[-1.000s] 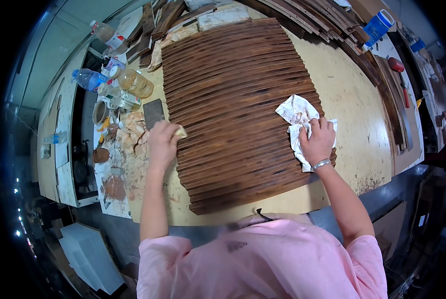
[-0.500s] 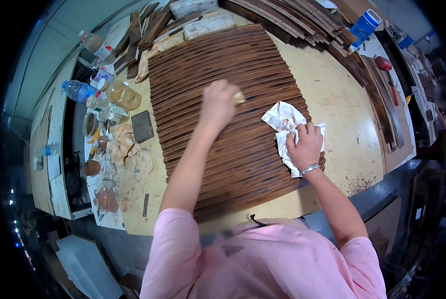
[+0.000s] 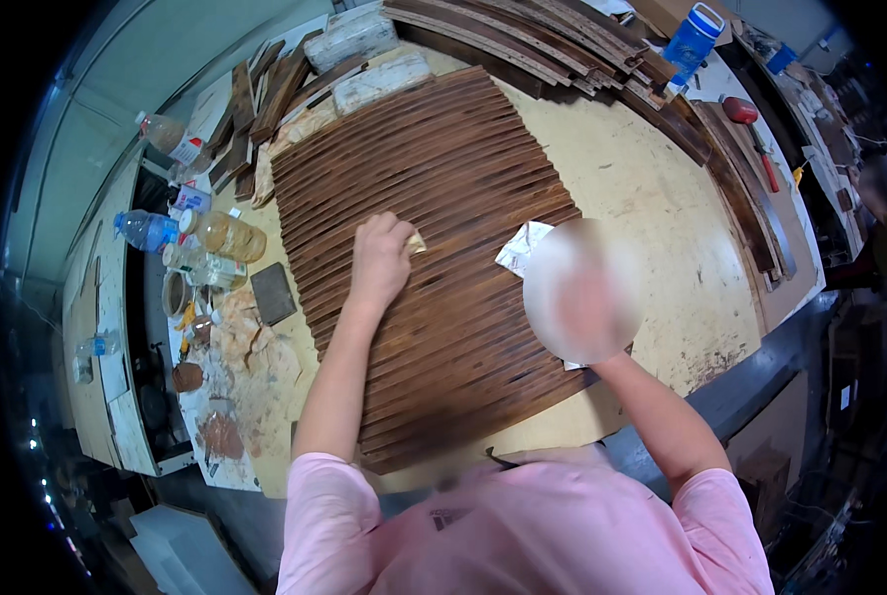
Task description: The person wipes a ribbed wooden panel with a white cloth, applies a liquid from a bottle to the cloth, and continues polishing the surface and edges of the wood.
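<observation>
A dark brown ribbed wooden panel point(image 3: 463, 327) lies across the table in front of me, its slats running side to side. My left hand point(image 3: 380, 260) is closed over its left-middle part, gripping a small pale-yellow piece point(image 3: 418, 243) whose edge shows at the fingertips. Its kind I cannot make out. At the panel's right edge is my right hand point(image 3: 587, 307), its fingers hidden by a blurred patch. A crumpled white cloth or paper point(image 3: 520, 248), with brown stains, sticks out beside that patch.
Bottles of liquid point(image 3: 227, 238) and a dark flat block point(image 3: 273, 293) stand left of the panel. Wooden strips point(image 3: 523, 40) are stacked along the far side. A blue jug point(image 3: 694, 45) and a red-handled tool point(image 3: 767, 167) lie far right. Another person point(image 3: 885, 233) is at the right edge.
My left hand has moved nearer and to the left over the panel, still holding the pale-yellow piece. My right hand stays near the white cloth, now blurred. The whole view has shifted slightly.
</observation>
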The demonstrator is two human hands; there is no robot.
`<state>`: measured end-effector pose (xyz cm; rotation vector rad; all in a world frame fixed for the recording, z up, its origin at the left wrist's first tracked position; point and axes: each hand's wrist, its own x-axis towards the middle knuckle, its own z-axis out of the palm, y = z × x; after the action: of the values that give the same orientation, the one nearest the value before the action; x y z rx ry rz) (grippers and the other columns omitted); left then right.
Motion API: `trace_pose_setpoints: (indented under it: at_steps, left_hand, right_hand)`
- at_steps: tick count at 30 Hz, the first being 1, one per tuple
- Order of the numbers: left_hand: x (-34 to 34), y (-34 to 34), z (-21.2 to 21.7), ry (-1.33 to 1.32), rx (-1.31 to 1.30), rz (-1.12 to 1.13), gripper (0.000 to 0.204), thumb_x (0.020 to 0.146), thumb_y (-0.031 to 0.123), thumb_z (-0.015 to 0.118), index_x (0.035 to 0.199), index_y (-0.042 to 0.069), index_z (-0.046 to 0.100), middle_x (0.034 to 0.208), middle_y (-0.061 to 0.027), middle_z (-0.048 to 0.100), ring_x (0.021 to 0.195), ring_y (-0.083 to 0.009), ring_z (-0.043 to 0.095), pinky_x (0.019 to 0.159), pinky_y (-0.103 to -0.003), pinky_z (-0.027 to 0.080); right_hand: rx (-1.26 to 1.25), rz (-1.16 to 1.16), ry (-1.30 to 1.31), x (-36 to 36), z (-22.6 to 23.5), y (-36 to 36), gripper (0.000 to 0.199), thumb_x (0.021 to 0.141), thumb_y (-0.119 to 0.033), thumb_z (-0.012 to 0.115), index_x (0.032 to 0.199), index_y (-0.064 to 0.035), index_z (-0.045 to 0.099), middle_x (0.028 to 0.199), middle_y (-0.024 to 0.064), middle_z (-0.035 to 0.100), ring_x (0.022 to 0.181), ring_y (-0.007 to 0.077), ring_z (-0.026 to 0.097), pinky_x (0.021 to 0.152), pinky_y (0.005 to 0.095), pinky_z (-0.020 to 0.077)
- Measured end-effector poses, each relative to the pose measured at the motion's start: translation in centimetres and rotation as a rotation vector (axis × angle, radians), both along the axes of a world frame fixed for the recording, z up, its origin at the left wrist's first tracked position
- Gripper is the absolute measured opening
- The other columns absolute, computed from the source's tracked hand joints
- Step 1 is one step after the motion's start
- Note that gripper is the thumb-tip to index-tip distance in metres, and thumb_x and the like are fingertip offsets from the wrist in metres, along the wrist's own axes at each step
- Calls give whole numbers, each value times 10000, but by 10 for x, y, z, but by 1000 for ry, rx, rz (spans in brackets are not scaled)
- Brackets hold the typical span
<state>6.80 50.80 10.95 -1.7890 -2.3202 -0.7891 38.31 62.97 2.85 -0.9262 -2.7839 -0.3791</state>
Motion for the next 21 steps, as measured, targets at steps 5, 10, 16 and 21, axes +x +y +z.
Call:
trace_pose_setpoints:
  at_steps: [5, 10, 16, 21]
  left_hand:
    - [37, 76, -8, -61, 71, -90, 122, 748, 45, 717, 860, 67, 671, 875, -81, 595, 912, -299, 576, 818, -425, 449]
    - [90, 169, -15, -84, 198, -207, 104, 757, 17, 643, 847, 58, 674, 873, -92, 588, 924, -300, 570, 817, -419, 436]
    - [109, 213, -12, 9, 7, -233, 124, 763, 26, 629, 862, 56, 698, 880, -102, 604, 932, -292, 569, 822, -405, 429]
    - [62, 133, 3, 5, -34, -219, 132, 785, 13, 648, 899, 48, 707, 895, -94, 614, 933, -279, 576, 840, -411, 431]
  right_hand:
    - [-58, 21, 89, -2, 11, -4, 211, 902, -211, 581, 1039, -69, 658, 1043, 143, 615, 998, 277, 565, 886, 439, 442]
    - [-373, -118, 28, -9, 14, -2, 181, 892, -192, 593, 1004, -56, 634, 982, 133, 600, 930, 264, 566, 835, 422, 460]
    - [-31, -32, 38, -3, 3, -3, 92, 859, -149, 567, 830, -76, 615, 816, 99, 566, 782, 237, 538, 742, 394, 449]
    - [-104, -76, -40, -2, -1, 2, 112, 870, -146, 555, 880, -57, 623, 843, 111, 580, 820, 243, 556, 772, 400, 458]
